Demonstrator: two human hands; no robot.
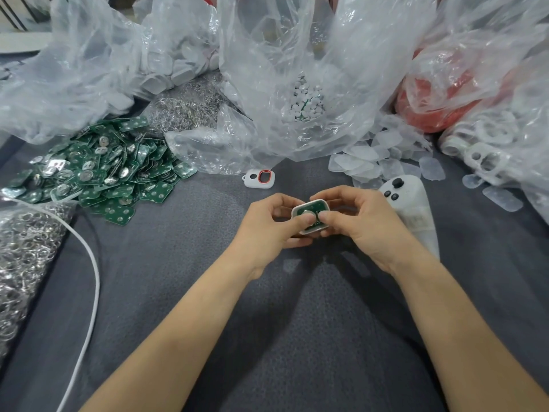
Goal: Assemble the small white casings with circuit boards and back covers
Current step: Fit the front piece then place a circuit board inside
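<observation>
Two bare hands meet above the middle of a grey textured cloth [297, 337]. Between them they hold a small white rounded-rectangle plastic casing [306, 232], open side up, with a green circuit board [315, 208] seated inside it. The left hand [267, 226] has its grip closed on the casing's left side, fingers curled under it and thumb pressed on top. The right hand [359, 221] grips the right side the same way, and its thumb rests on the board beside the left thumb.

Just beyond the hands a finished white casing with a red oval ring [259, 178] lies flat on the cloth. To the left a loose heap of green circuit boards with silver battery clips [101, 171] is spread out. To the right, a scatter of translucent clear plastic back covers [374, 162] lies near a white handheld controller with black buttons [407, 209], which sits just beside the right hand.

A white cable [93, 263] curves down the left side, next to a clear bag of silver metal rings [23, 257]. Crumpled clear plastic bags line the far edge: one holds small white round pieces [306, 102], one holds silver wire parts [190, 105], and one on the right holds white casing shells [487, 150]. A red plastic bag [439, 99] shows behind them.
</observation>
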